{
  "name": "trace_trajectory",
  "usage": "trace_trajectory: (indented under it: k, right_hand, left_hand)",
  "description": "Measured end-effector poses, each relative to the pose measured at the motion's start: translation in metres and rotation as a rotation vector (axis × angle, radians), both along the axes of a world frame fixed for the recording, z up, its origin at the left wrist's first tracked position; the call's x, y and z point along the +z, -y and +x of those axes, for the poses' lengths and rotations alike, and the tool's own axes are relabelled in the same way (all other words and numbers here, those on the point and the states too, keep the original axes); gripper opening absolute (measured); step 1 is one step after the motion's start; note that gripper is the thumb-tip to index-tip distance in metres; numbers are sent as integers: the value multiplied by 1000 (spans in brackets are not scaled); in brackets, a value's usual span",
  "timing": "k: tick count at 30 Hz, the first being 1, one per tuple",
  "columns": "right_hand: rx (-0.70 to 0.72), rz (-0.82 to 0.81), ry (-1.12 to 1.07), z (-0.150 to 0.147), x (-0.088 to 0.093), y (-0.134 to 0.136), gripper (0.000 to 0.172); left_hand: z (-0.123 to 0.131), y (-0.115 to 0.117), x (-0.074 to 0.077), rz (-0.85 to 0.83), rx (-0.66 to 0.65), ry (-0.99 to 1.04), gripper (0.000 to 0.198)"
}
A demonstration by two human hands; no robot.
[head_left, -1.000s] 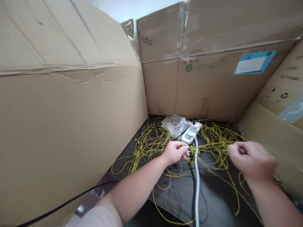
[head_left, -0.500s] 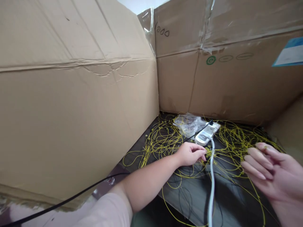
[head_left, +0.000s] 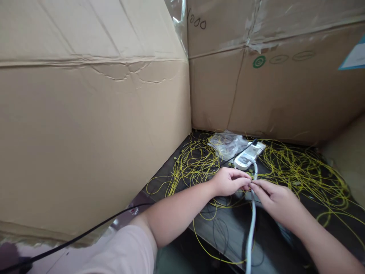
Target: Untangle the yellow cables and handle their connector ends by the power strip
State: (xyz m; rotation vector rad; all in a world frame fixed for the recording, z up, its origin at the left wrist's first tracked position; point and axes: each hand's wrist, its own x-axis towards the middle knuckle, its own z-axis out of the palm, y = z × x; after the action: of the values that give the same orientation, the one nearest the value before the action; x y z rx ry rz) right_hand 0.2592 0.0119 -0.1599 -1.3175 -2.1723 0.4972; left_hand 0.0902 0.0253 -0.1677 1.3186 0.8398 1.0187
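My left hand (head_left: 229, 181) is closed in a pinch, apparently on the end of a thin yellow wire. My right hand (head_left: 275, 196) is also closed, its thumb and forefinger meeting the left fingertips over the white cord (head_left: 250, 228). What sits between the right fingertips is too small and covered to make out. Just beyond the hands lies a white power strip (head_left: 245, 158) with a black plug (head_left: 254, 142) in its far end. Thin yellow wires (head_left: 188, 167) with small ends lie in a loose tangle left of the hands, and another yellow bundle (head_left: 302, 163) spreads to the right.
Tall cardboard walls stand on the left (head_left: 94, 144) and at the back (head_left: 273, 91) of the dark tabletop (head_left: 208, 236). A crumpled clear plastic bag (head_left: 226, 144) lies beside the power strip. A black cable (head_left: 94, 233) runs across the lower left.
My right hand has come in from the right, turned palm down, and met my left hand. The left hand has stayed nearly in place. The view has tilted slightly downward.
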Motion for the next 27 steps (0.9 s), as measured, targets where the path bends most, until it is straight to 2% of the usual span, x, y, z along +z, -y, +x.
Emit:
trace_trajectory:
  k: [2, 5, 7, 9, 12, 15, 18, 20, 22, 23, 25, 27]
  right_hand:
    - [-82, -72, -114, 6, 7, -1, 23]
    - [-233, -281, -583, 16, 22, -3, 22]
    - [-222, -442, -1009, 22, 31, -3, 20]
    - [-123, -520, -1381, 30, 39, -4, 15]
    - [-21, -440, -1726, 43, 47, -6, 10]
    - [-32, -275, -1843, 54, 53, -8, 11]
    - [-107, -118, -1721, 49, 54, -7, 9]
    - [-180, -52, -1488, 34, 50, -4, 16]
    - [-232, -9, -1125, 15, 41, 0, 25]
    - [-215, 11, -901, 6, 35, 2, 29]
    - [-114, 80, -494, -8, 23, 5, 33]
    - [-19, 148, -219, -16, 12, 4, 30]
  left_hand:
    - [-1, -2, 1, 30, 29, -30, 23]
    - [-2, -6, 3, 62, 115, -19, 22]
    - [-3, -8, 4, 87, 174, -11, 22]
    - [-5, -8, 5, 136, 220, -35, 21]
    - [-8, -9, 8, 201, 268, -90, 21]
    - [-10, -11, 10, 243, 291, -137, 21]
    - [-11, -12, 10, 285, 294, -169, 21]
    - [-11, -12, 8, 313, 295, -190, 21]
    - [-11, -11, 7, 347, 285, -216, 21]
    - [-11, -10, 6, 369, 266, -231, 21]
    - [-11, -7, 6, 417, 210, -248, 22]
    - [-11, -5, 6, 459, 155, -249, 22]
